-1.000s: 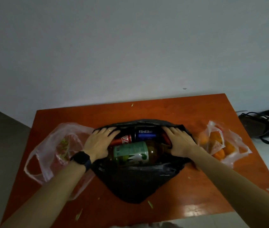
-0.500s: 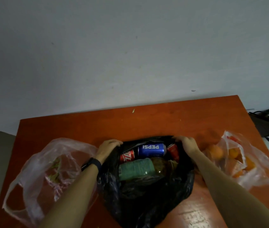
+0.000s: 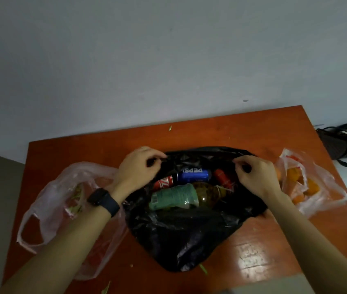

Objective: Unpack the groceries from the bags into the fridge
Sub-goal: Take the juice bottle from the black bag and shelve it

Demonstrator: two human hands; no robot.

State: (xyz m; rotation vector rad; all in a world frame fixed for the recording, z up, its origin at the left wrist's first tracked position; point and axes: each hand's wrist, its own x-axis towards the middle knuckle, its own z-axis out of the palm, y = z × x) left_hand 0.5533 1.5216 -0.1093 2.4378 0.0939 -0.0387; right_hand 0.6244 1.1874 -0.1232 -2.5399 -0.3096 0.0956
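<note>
A black plastic bag (image 3: 181, 234) lies open in the middle of the orange-brown table (image 3: 221, 132). Inside it I see a blue Pepsi can (image 3: 195, 174), a red can (image 3: 164, 183), another red can (image 3: 221, 177) and a bottle with a green label (image 3: 174, 197), all lying on their sides. My left hand (image 3: 135, 169), with a dark watch on the wrist, pinches the bag's far rim on the left. My right hand (image 3: 255, 175) pinches the same rim on the right.
A clear plastic bag with some greens (image 3: 62, 206) lies at the left of the table. A clear bag of orange fruit (image 3: 302, 183) lies at the right. A dark bag (image 3: 346, 141) sits on the floor beyond the right edge. A pale wall stands behind the table.
Both hands have gone from lying flat on the drinks to gripping the black bag's far rim and holding it apart. The view shifted slightly.
</note>
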